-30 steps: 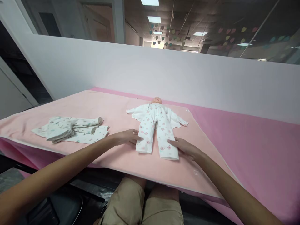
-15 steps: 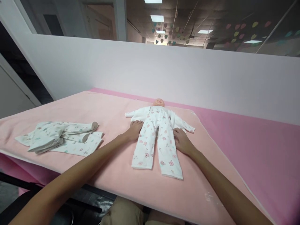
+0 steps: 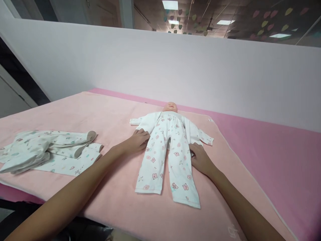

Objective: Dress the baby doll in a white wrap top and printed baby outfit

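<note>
A baby doll lies on its back, its head (image 3: 170, 107) at the far end. It wears a white long-sleeved top (image 3: 150, 121) with the sleeves spread out. White baby trousers (image 3: 155, 157) printed with pink bears lie flat over its front, legs toward me. My left hand (image 3: 139, 140) is closed at the top's lower hem, beside the left edge of the trousers. On the other side my right hand (image 3: 200, 159) has its fingers curled on the opposite hem, against the trousers' right edge. Fingertips of both hands are partly hidden.
On the left lies a pile of printed baby clothes (image 3: 62, 147) with brown-tipped feet. A pink blanket (image 3: 112, 115) covers much of the darker pink table (image 3: 271, 160). Behind stands a white partition (image 3: 160, 63) with glass above.
The view has moved closer and tilted down, so the doll and clothes look larger. Both hands stay at the sides of the trousers, in nearly the same pose.
</note>
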`<state>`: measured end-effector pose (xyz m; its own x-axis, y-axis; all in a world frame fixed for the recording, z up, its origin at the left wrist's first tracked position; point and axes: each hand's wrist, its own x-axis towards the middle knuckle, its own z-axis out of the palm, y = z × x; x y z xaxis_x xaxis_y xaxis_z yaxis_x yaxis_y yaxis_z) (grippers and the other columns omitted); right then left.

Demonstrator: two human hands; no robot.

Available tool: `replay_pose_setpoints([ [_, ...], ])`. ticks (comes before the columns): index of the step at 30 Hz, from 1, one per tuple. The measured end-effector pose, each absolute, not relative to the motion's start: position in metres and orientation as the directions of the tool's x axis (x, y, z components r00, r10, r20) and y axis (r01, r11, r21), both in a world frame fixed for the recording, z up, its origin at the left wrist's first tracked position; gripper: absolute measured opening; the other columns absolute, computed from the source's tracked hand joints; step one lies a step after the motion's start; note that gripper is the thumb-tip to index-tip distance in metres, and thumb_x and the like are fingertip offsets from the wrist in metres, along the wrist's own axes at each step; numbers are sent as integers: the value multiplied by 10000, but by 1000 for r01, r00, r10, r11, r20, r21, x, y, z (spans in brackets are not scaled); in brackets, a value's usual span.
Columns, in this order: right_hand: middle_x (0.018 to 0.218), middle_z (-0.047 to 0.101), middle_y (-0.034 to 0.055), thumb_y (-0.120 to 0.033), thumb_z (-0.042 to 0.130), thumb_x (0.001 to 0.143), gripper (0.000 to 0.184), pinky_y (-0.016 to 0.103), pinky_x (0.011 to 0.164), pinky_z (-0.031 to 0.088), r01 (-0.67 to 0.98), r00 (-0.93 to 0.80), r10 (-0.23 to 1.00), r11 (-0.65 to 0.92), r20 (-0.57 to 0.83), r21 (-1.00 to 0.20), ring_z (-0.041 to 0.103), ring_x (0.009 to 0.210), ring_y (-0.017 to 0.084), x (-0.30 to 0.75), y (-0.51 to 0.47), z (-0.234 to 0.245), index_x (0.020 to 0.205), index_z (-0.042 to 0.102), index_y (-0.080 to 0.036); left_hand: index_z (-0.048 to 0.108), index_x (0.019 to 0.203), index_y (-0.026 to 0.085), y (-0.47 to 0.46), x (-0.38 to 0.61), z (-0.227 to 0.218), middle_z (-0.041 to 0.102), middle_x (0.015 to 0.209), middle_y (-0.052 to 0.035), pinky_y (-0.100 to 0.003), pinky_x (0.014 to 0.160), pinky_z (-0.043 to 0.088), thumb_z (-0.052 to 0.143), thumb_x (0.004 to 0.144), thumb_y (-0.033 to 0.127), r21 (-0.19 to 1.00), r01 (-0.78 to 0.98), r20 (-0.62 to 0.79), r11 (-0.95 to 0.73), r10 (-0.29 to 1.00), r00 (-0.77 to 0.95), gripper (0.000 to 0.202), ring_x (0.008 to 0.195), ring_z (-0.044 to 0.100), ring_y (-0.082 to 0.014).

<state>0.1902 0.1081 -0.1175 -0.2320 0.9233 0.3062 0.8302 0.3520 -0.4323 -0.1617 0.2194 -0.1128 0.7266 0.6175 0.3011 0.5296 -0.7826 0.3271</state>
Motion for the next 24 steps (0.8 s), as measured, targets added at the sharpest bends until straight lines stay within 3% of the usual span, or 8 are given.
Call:
replay_pose_setpoints([
  [3,732,514,12,-200,514,873,199,376,798,363,835,-242,919,361,312,-416,476,782,236,192,106,-116,725,386,-241,699,1074,253,217,-163,-110,656,1178,-120,-468,970,418,510,986,357,342,482,296,-806,580,759,233,1054,511,-305],
  [6,731,532,18,-225,529,875,177,380,812,368,838,-242,914,365,325,-405,485,793,242,190,106,-115,727,434,-239,686,1034,238,214,-156,-108,672,1138,-121,-458,965,425,514,981,394,367,469,270,-803,575,773,238,1034,516,-306],
  [9,805,586,29,-267,595,855,45,379,827,385,853,-201,934,315,295,-417,521,827,251,188,106,-117,835,581,-230,660,1026,236,209,-147,-106,703,1050,-104,-454,945,426,521,960,386,423,529,245,-736,655,715,216,986,551,-307],
  [13,879,637,36,-303,665,801,194,364,818,401,870,-144,955,247,258,-426,549,844,253,187,106,-119,974,655,-216,645,997,225,200,-142,-104,740,998,-90,-469,995,399,587,911,418,468,633,207,-617,772,600,219,985,609,-328],
  [20,829,663,33,-365,655,803,186,339,745,391,839,-130,933,285,336,-464,556,793,242,186,107,-123,907,653,-211,649,1050,216,199,-144,-111,769,986,-59,-460,1028,377,664,835,464,491,695,174,-526,841,513,328,996,655,-323],
  [24,782,637,29,-399,633,812,192,341,735,378,842,-163,912,327,375,-429,542,771,241,186,107,-127,862,632,-214,649,1125,216,194,-142,-119,762,1054,-95,-479,1030,359,670,845,507,463,741,184,-487,870,457,405,1087,630,-364],
])
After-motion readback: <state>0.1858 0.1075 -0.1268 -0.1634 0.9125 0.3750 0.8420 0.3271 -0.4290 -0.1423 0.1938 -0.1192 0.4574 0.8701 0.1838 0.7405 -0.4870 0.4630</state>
